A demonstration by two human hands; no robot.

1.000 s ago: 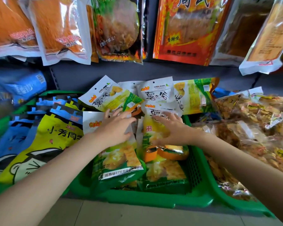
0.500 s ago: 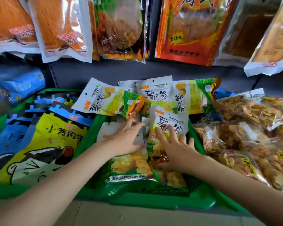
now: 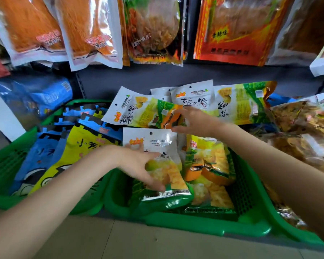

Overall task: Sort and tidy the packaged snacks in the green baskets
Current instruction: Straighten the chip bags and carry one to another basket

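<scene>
Sorting is under way in the middle green basket (image 3: 204, 224), where white-and-green chip packets lie in a loose, overlapping heap. The left hand (image 3: 138, 165) rests on the front packet (image 3: 163, 165), fingers spread and lightly curved over its face, the thumb at the lower edge; whether it grips or only presses cannot be told. The right hand (image 3: 191, 120) reaches further back to a tilted packet (image 3: 138, 113) and pinches its orange-brown end between thumb and fingers. More packets of the same kind (image 3: 241, 103) lean against the rear of the shelf. Blue and yellow packets (image 3: 79, 152) fill the basket to the left; clear bags of brown snacks (image 3: 303, 128) sit to the right.

These packets are probably light, air-filled and slick, with brittle contents. Take hold at the flat sealed edges, not the puffed middle, and avoid squeezing. Stacked faces are likely to slide, so support a pile from below.
</scene>
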